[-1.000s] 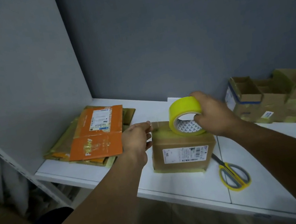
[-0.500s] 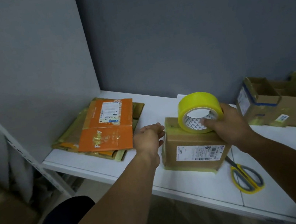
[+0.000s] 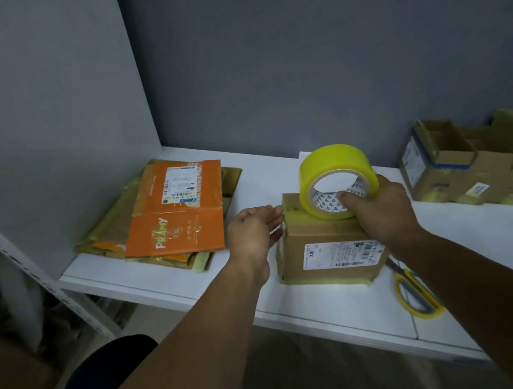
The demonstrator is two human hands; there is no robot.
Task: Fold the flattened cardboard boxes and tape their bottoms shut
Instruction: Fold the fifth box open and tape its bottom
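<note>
**Now: tape roll on top of box**

The tape roll (image 3: pixel 334 165) stands on edge on the brown box (image 3: pixel 324 250); right hand (image 3: pixel 382 211) fingers clamped on its rim; left hand (image 3: pixel 251 235) fingers straight, slightly apart, against the box's left side; box sits on the white surface (image 3: pixel 160 273); flattened boxes (image 3: pixel 178 216) stacked to its left; scissors (image 3: pixel 416 297) just right.

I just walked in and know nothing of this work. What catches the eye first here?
The bright yellow tape roll stands on edge atop a brown box in the middle, gripped by the right hand, while the left hand sits at the box's left side. Next comes the orange flattened box topping a stack at the left, then yellow-handled scissors just right of the brown box.
</note>
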